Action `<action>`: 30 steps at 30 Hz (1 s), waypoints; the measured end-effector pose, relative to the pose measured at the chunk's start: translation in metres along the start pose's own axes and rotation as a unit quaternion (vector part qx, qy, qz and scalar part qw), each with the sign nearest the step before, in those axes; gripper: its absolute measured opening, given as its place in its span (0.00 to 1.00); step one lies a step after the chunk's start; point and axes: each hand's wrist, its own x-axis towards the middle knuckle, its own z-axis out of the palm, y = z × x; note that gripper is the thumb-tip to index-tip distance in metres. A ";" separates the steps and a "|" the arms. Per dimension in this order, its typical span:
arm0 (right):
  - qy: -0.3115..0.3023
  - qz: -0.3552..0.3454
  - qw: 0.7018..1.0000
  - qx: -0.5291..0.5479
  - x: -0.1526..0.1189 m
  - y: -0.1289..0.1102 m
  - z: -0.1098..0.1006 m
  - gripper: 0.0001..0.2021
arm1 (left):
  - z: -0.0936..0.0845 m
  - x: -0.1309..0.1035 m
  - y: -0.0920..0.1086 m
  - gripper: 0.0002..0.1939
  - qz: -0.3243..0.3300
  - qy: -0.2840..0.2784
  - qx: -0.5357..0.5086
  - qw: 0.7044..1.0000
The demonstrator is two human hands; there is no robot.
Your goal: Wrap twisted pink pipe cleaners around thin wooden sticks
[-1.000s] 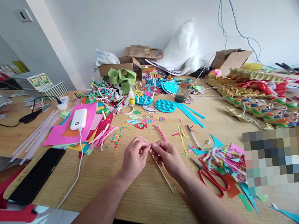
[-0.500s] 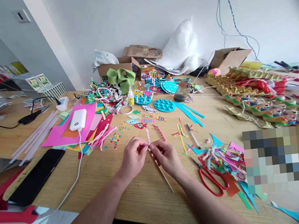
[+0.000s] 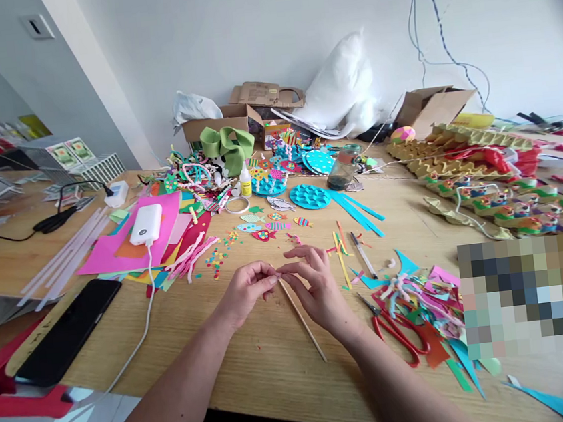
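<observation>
My left hand (image 3: 250, 293) is closed in a pinch, its thumb and fingertips pressed together. My right hand (image 3: 317, 288) meets it there, thumb and a fingertip pinching while the other fingers lift. Whatever is between the fingertips is too small to make out. A thin wooden stick (image 3: 303, 321) slants from just under the fingertips toward the table's front edge; whether either hand grips it is unclear. Behind the right hand, a twisted pink strip (image 3: 293, 239) is partly hidden. Several patterned paper fish (image 3: 277, 225) lie beyond the hands.
Red-handled scissors (image 3: 399, 333) and paper scraps (image 3: 436, 302) lie at right, near a pen (image 3: 363, 255). A black phone (image 3: 67, 333) and a white power bank (image 3: 147, 225) with its cable are at left. Blue discs (image 3: 310, 196) and a glue bottle (image 3: 245, 182) stand farther back.
The fingers of my right hand have lifted and spread, and my left hand has shifted slightly. The pink curl that stuck out beyond the fingertips no longer shows. The stick lies nearly the same.
</observation>
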 end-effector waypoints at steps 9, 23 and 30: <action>-0.077 0.018 0.994 0.076 0.001 0.005 -0.001 0.03 | -0.004 0.000 0.003 0.08 -0.085 -0.029 -0.069 0.994; -0.082 0.091 0.982 0.143 -0.003 0.000 0.001 0.05 | -0.006 0.001 -0.005 0.12 -0.169 -0.073 -0.180 0.966; -0.065 0.137 0.971 0.185 -0.006 0.000 0.004 0.06 | -0.002 0.001 -0.005 0.12 -0.141 -0.067 -0.151 0.976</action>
